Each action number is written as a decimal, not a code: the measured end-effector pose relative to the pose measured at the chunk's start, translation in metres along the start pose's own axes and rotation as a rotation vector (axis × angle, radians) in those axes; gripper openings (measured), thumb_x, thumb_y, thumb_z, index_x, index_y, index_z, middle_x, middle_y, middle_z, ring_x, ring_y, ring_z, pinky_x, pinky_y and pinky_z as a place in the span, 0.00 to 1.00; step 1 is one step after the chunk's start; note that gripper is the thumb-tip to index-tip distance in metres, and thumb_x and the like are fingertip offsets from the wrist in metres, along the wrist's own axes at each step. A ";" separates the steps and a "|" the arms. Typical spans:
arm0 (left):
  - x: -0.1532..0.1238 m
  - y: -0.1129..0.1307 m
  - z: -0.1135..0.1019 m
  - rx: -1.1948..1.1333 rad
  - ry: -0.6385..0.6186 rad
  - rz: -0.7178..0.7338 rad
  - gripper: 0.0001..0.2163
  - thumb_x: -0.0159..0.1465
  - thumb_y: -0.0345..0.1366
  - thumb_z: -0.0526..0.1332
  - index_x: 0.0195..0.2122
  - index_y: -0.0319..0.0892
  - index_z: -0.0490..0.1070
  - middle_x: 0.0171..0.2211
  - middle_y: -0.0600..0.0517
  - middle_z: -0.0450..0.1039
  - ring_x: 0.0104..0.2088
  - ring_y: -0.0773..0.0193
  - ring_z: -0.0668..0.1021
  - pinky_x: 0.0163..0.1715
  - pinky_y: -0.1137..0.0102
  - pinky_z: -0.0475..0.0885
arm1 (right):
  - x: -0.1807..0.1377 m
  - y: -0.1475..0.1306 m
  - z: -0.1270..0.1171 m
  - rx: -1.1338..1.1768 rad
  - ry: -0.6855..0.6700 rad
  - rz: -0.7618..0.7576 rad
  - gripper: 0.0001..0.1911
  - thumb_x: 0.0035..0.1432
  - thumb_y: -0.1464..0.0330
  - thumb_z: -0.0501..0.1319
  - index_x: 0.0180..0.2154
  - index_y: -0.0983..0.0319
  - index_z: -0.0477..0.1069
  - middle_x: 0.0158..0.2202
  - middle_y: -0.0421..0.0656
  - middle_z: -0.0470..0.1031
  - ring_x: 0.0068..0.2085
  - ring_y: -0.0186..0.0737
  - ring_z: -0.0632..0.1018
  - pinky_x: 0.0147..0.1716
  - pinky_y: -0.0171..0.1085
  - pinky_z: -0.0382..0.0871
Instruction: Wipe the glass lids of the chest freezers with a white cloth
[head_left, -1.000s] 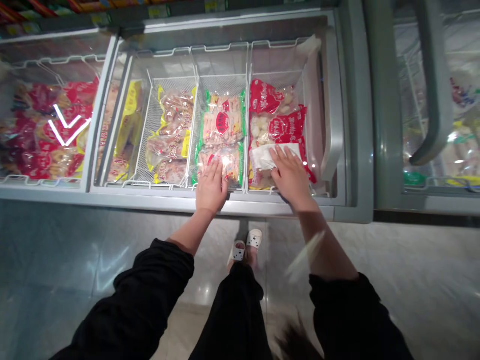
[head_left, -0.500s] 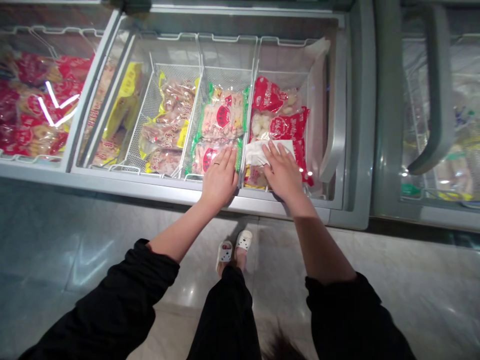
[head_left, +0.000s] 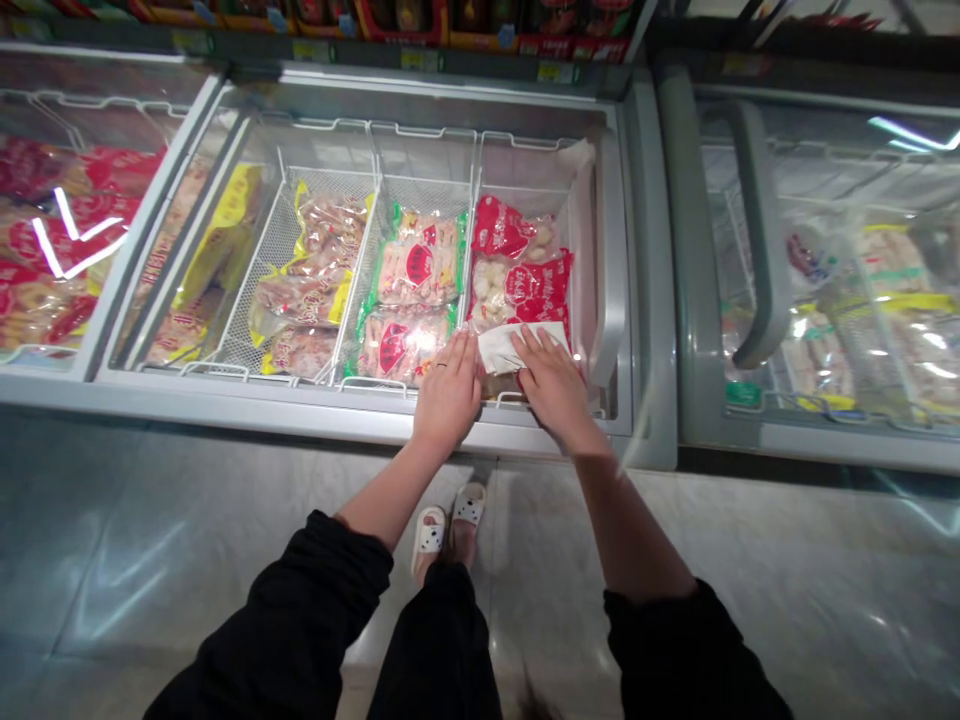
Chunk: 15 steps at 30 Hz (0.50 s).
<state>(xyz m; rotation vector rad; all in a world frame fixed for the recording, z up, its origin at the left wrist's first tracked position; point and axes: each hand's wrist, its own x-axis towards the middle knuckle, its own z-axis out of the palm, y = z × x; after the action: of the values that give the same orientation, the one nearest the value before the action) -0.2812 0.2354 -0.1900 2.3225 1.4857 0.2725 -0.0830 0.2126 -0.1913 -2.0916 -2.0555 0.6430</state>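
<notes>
My right hand (head_left: 553, 385) lies with fingers spread over a folded white cloth (head_left: 495, 349), pressing it to the glass lid of a chest freezer. Beside it, my left hand (head_left: 448, 392) rests flat near the front edge, fingers stretched out and a ring on one finger. Nothing shows in the left hand. Beneath the hands are red bags of pale frozen pieces (head_left: 536, 288) and green-edged bags with a red label (head_left: 420, 262). What lies directly under the palms is hidden.
White wire dividers (head_left: 373, 215) part the bags, with yellow-edged bags (head_left: 306, 290) further left. A grey handle (head_left: 613, 300) stands right of my hands. A second freezer (head_left: 825, 430) adjoins on the right. Shelves with goods (head_left: 405, 20) run behind. Tiled floor (head_left: 225, 520) lies below.
The view has shifted, showing more of the shelves and the right freezer. Both hands and the cloth have slid slightly right relative to the bags.
</notes>
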 end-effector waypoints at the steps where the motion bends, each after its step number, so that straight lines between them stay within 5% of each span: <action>1: 0.000 0.000 0.001 0.006 -0.003 0.004 0.29 0.71 0.26 0.52 0.74 0.32 0.58 0.76 0.37 0.59 0.77 0.51 0.63 0.75 0.54 0.63 | 0.005 0.006 -0.003 0.000 0.011 0.012 0.34 0.72 0.72 0.49 0.76 0.56 0.60 0.78 0.41 0.58 0.78 0.48 0.58 0.77 0.57 0.55; 6: -0.001 0.001 0.001 0.035 -0.007 -0.003 0.30 0.70 0.25 0.54 0.74 0.35 0.59 0.76 0.39 0.60 0.76 0.52 0.64 0.75 0.55 0.65 | -0.007 0.009 0.000 -0.009 0.103 0.118 0.35 0.71 0.73 0.50 0.77 0.57 0.57 0.78 0.43 0.58 0.78 0.51 0.59 0.76 0.59 0.57; 10: -0.001 0.002 0.000 0.041 -0.012 0.015 0.29 0.71 0.28 0.53 0.74 0.34 0.60 0.76 0.39 0.61 0.76 0.52 0.64 0.75 0.55 0.64 | -0.028 -0.011 0.009 -0.021 0.043 0.111 0.34 0.71 0.73 0.51 0.76 0.58 0.59 0.78 0.43 0.58 0.79 0.53 0.58 0.76 0.60 0.57; 15: -0.002 0.002 0.000 0.041 -0.012 0.014 0.29 0.71 0.26 0.54 0.74 0.33 0.59 0.76 0.38 0.61 0.76 0.51 0.64 0.75 0.53 0.64 | -0.008 -0.003 -0.006 -0.035 -0.040 -0.011 0.33 0.72 0.73 0.50 0.76 0.58 0.60 0.78 0.41 0.58 0.79 0.48 0.58 0.77 0.54 0.54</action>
<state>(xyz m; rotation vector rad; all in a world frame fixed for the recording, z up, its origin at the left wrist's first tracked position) -0.2803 0.2328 -0.1888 2.3635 1.4832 0.2342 -0.0830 0.2058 -0.1831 -2.1014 -2.1131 0.6565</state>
